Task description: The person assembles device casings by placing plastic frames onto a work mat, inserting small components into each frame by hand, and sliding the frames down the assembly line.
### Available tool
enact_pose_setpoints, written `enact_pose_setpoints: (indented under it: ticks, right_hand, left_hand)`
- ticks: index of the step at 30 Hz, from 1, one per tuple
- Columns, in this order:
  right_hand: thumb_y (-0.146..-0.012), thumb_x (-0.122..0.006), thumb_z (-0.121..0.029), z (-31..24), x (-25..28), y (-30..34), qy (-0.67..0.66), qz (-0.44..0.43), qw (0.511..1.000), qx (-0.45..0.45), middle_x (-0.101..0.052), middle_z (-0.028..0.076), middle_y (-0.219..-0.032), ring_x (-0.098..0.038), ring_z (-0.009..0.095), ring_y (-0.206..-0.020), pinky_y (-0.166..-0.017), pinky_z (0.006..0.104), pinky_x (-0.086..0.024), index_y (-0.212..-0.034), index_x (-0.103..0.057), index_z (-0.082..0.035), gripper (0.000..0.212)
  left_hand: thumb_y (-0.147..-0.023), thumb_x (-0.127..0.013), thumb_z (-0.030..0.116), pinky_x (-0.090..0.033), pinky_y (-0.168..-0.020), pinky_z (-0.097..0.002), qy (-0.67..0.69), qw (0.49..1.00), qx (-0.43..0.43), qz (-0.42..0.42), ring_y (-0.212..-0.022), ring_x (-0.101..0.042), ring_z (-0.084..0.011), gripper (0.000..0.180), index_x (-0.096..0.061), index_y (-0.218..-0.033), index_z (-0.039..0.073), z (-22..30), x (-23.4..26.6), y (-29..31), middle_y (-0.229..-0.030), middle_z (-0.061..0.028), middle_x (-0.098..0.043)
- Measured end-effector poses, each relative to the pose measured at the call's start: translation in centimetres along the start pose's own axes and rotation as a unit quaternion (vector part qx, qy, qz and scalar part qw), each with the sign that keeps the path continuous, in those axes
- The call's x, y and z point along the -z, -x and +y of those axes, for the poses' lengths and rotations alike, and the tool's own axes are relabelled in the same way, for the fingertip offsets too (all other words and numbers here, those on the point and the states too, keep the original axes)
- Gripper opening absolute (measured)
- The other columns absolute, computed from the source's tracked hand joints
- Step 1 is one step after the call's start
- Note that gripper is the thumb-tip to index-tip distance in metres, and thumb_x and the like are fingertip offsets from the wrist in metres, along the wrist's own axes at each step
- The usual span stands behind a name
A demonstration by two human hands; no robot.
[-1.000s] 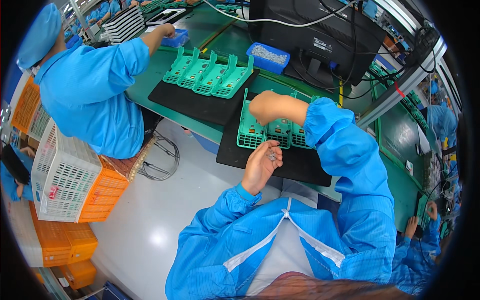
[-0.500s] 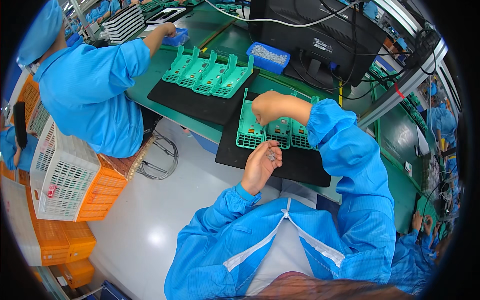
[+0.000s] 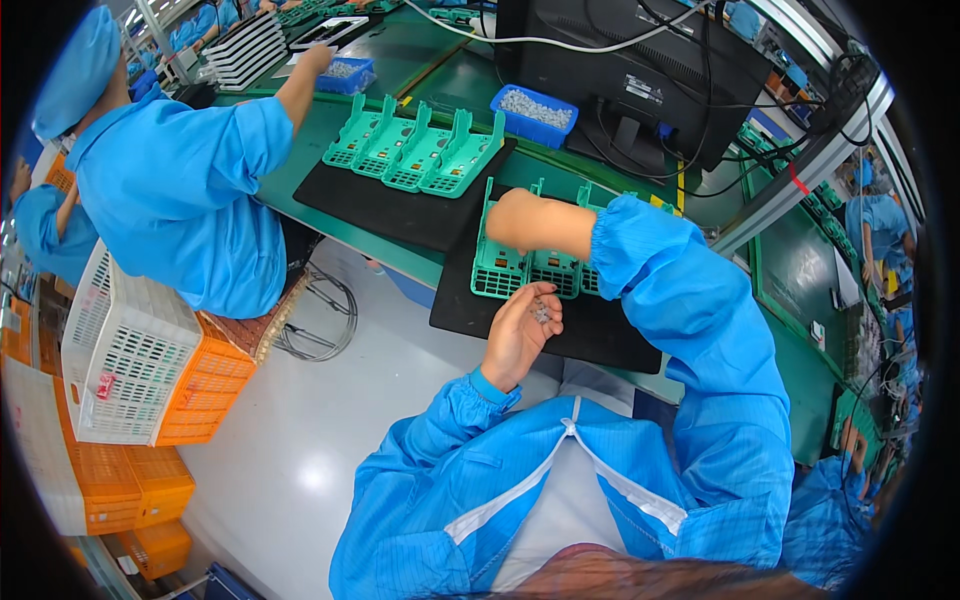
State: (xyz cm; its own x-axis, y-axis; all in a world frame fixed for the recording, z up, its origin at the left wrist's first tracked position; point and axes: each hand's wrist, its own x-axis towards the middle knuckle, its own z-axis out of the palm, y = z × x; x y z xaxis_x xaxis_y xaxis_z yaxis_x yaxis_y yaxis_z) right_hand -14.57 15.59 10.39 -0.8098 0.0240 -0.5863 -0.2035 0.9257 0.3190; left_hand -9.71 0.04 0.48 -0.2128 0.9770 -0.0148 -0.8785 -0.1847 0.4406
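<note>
My left hand (image 3: 518, 333) is palm up with its fingers curled around several small pale grey pieces (image 3: 541, 313), just off the near edge of a green plastic frame. Over that frame's left section is my right hand (image 3: 512, 220), its back toward me and its fingers hidden beneath it. The green plastic frame (image 3: 497, 283) has a grid along its near side and lies on a black mat (image 3: 465, 312). My right hand and sleeve cover much of it. What my right hand holds, if anything, is out of sight.
A second green frame (image 3: 405, 160) lies on another black mat (image 3: 345, 205) to the left. Behind are a blue tray (image 3: 535, 128) of small pale pieces and a monitor (image 3: 630, 85). At left, a co-worker (image 3: 190, 190) reaches to another blue tray (image 3: 350, 85), beside stacked crates (image 3: 140, 350).
My right hand has shifted slightly left and turned, so its fingers no longer show. My left hand stays in place. The co-worker's hand has drawn left off their blue tray.
</note>
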Motion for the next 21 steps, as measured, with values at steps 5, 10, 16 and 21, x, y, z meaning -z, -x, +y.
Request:
enact_pose_setpoints:
  ticks: [5,10,16,21]
  right_hand:
    - [-0.065,-0.076,-0.015,0.3,-3.5,1.0,0.0,0.128,0.992,0.018,-0.067,0.007,-0.083,-0.067,0.027,-0.083,-0.064,0.0365,-0.053,-0.076,-0.069,-0.007,0.016]
    - [-0.071,-0.072,-0.013,0.7,-3.5,3.2,-0.065,0.218,0.973,0.043,-0.064,0.009,-0.084,-0.065,0.027,-0.081,-0.065,0.0365,-0.052,-0.084,-0.066,-0.007,0.016]
    - [-0.084,-0.065,-0.015,-0.6,-7.8,14.8,-0.357,0.495,0.79,-0.058,-0.061,0.01,-0.094,-0.062,0.025,-0.08,-0.07,0.0332,-0.05,-0.1,-0.063,-0.004,0.019]
    - [-0.088,-0.058,-0.006,-5.8,-16.0,23.9,-0.49,0.445,0.653,-0.367,-0.065,0.011,-0.108,-0.062,0.024,-0.094,-0.077,0.0335,-0.05,-0.123,-0.054,-0.007,0.036]
  left_hand:
    - [-0.1,-0.04,0.026,-0.047,-0.071,-0.0288,0.001,1.0,0.009,-0.001,-0.082,-0.055,-0.0157,0.029,-0.052,-0.109,0.001,-0.9,-0.6,-0.1,-0.09,-0.0073,-0.057]
    - [-0.099,-0.042,0.025,-0.044,-0.069,-0.0279,-0.024,0.999,-0.012,0.035,-0.079,-0.052,-0.0139,0.028,-0.053,-0.109,0.0,-0.4,-1.7,0.8,-0.087,-0.0058,-0.056]
    - [-0.097,-0.047,0.022,-0.022,-0.046,-0.0198,-0.158,0.986,-0.049,0.036,-0.052,-0.029,-0.004,0.025,-0.056,-0.096,-0.001,4.4,-1.0,3.9,-0.063,0.0043,-0.035]
    - [-0.097,-0.05,0.024,-0.019,-0.046,-0.0199,-0.395,0.861,-0.215,0.237,-0.051,-0.028,-0.0014,0.028,-0.058,-0.08,0.003,7.6,3.8,6.0,-0.059,0.0066,-0.035]
